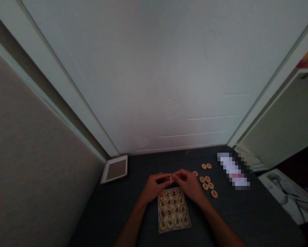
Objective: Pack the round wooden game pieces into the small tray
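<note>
Just beyond a clear box (pixel 159 219), my left hand (pixel 154 186) and my right hand (pixel 189 184) meet at their fingertips. Between them they pinch a small round Chinese chess piece (pixel 171 178), partly covered by the fingers. Rows of pale round pieces fill the box, most marked in black, with a red-marked piece (pixel 161 195) at its far left corner. Close to my right hand lies a loose red-marked piece (pixel 195 174). Farther right, several more red-marked pieces (pixel 207 179) are scattered face up on the dark table.
A white-bordered frame or tablet (pixel 116 168) lies at the table's back left. At the back right is a blurred-out pale object (pixel 232 169). A white panel with heart reliefs (pixel 173 108) rises behind the dark table (pixel 97 212). A white item (pixel 285 195) sits past the right edge.
</note>
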Available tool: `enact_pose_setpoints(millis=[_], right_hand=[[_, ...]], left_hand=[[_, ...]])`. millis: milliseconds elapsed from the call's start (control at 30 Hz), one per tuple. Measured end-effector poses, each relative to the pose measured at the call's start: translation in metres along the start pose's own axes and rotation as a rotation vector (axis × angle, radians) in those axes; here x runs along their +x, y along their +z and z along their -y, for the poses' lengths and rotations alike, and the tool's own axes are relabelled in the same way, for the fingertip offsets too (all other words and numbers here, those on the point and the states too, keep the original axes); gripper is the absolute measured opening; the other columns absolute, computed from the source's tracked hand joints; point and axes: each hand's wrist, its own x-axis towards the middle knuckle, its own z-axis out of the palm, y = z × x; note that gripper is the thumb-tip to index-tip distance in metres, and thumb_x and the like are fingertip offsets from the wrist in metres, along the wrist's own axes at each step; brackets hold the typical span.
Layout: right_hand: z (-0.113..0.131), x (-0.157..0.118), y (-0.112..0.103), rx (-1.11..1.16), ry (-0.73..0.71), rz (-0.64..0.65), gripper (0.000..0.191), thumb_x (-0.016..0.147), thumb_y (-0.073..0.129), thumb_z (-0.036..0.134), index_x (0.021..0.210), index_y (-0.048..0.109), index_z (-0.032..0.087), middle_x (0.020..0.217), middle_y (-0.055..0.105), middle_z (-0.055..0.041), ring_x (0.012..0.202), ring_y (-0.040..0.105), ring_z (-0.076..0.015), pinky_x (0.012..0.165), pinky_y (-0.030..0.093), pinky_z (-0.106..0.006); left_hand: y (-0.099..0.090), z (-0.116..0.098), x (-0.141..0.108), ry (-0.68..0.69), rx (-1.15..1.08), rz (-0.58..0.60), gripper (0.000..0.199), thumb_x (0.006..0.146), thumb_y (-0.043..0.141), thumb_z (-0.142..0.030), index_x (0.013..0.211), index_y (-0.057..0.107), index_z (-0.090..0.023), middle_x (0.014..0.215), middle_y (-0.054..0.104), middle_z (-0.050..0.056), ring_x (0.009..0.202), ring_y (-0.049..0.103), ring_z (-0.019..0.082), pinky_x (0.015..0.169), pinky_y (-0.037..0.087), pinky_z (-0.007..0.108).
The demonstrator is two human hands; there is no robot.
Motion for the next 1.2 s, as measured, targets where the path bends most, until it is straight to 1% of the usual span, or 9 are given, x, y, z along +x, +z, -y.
enact_pose_setpoints(millis=[167,267,367,467,567,800,933,1067,1200], right_hand=[[0.003,-0.001,-0.003,0.122,-0.026,0.098,0.028,0.089,0.066,0.045,0.101,0.073,0.021,0.094,0.078,-0.0053,0.087,0.073,-0.0210,0.080,0.057,-0.033],[0.001,-0.001,-0.001,0.154,-0.030,0.110,0.029,0.087,0.069,0.044,0.105,0.072,0.021,0.094,0.077,-0.0056,0.088,0.073,-0.0218,0.083,0.058,-0.035],[-0.001,-0.001,0.000,0.143,-0.040,0.110,0.029,0.088,0.069,0.043,0.108,0.072,0.021,0.096,0.077,-0.0055,0.089,0.073,-0.0217,0.084,0.058,-0.035],[-0.003,-0.002,-0.001,0.079,-0.070,0.092,0.029,0.089,0.068,0.041,0.111,0.072,0.023,0.098,0.077,-0.0050,0.088,0.073,-0.0209,0.083,0.058,-0.034],[-0.003,-0.003,0.000,-0.044,-0.131,0.055,0.025,0.091,0.066,0.039,0.110,0.072,0.025,0.097,0.077,-0.0040,0.084,0.072,-0.0195,0.078,0.057,-0.032],[-0.008,-0.004,0.006,-0.304,-0.327,0.044,0.020,0.092,0.064,0.026,0.111,0.071,0.025,0.095,0.075,-0.0029,0.082,0.070,-0.0179,0.078,0.054,-0.030],[-0.008,-0.004,0.005,-0.366,-0.367,0.043,0.020,0.091,0.067,0.025,0.110,0.070,0.025,0.095,0.074,-0.0032,0.085,0.069,-0.0184,0.080,0.053,-0.030],[-0.004,-0.004,0.004,-0.353,-0.351,0.038,0.024,0.089,0.069,0.025,0.113,0.070,0.026,0.096,0.074,-0.0025,0.086,0.068,-0.0179,0.080,0.053,-0.029],[-0.003,-0.002,0.004,-0.309,-0.299,0.019,0.023,0.091,0.065,0.027,0.114,0.070,0.026,0.097,0.075,-0.0031,0.085,0.069,-0.0185,0.080,0.054,-0.030]], left_hand=[[0.000,-0.002,0.001,-0.026,-0.050,-0.008,0.033,0.082,0.074,-0.039,0.110,0.077,-0.022,0.101,0.079,0.007,0.093,0.071,0.024,0.086,0.055,0.034],[0.000,0.000,0.001,-0.048,-0.093,-0.011,0.034,0.082,0.074,-0.038,0.112,0.076,-0.022,0.105,0.079,0.007,0.097,0.072,0.024,0.090,0.054,0.035],[0.000,0.002,0.001,-0.058,-0.110,-0.011,0.038,0.081,0.075,-0.039,0.114,0.074,-0.021,0.102,0.080,0.007,0.097,0.073,0.025,0.091,0.054,0.035],[0.001,0.005,0.002,-0.070,-0.130,-0.022,0.043,0.079,0.076,-0.041,0.116,0.073,-0.019,0.098,0.080,0.008,0.092,0.074,0.024,0.086,0.056,0.034],[0.002,0.007,0.002,-0.080,-0.151,-0.035,0.042,0.080,0.075,-0.043,0.114,0.072,-0.018,0.093,0.080,0.008,0.086,0.075,0.023,0.078,0.057,0.032],[0.004,0.008,0.005,-0.102,-0.178,-0.111,0.032,0.079,0.075,-0.043,0.096,0.071,-0.016,0.073,0.077,0.005,0.067,0.072,0.018,0.063,0.053,0.025],[0.005,0.008,0.007,-0.095,-0.191,-0.136,0.031,0.076,0.077,-0.044,0.091,0.071,-0.017,0.065,0.074,0.002,0.061,0.069,0.017,0.059,0.051,0.024],[0.005,0.008,0.008,-0.077,-0.201,-0.124,0.031,0.079,0.074,-0.045,0.090,0.072,-0.017,0.072,0.076,0.004,0.065,0.070,0.017,0.062,0.053,0.025],[0.003,0.007,0.006,-0.065,-0.201,-0.086,0.034,0.081,0.072,-0.045,0.100,0.073,-0.017,0.089,0.079,0.007,0.077,0.072,0.020,0.072,0.056,0.029]])
